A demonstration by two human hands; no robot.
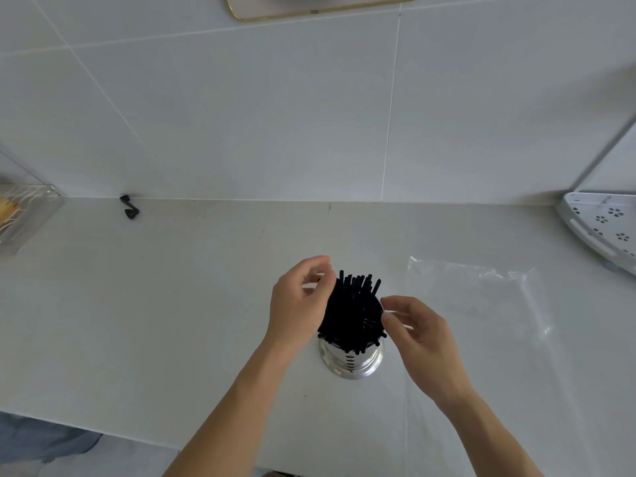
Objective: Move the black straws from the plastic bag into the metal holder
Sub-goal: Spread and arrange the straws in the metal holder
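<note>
Dozens of black straws (351, 311) stood packed in the metal holder (351, 361) in front of me, their tops fanned out above its rim. Working left to right: my left hand (296, 304) sat against the left side of the bundle, thumb and fingertips drawn close together near the upper ends, though I could not tell whether they actually pinched a straw. The straws looked thin, matte and very light, stiff enough to stand yet easy to kink, so I judged the best hold to be a gentle gather around the upper part of the bundle, not a squeeze on single tips. The holder was a polished, mirror-bright cylinder with a column of slots down its front and a flared base; it seemed stable, but smooth and likely to slide on the pale, glossy counter (172, 304). My right hand (420, 335) hovered at the bundle's right side, fingers loosely curled and parted, holding nothing. Further right lay the plastic bag (481, 311), clear, crinkled, flat and apparently emptied.
</note>
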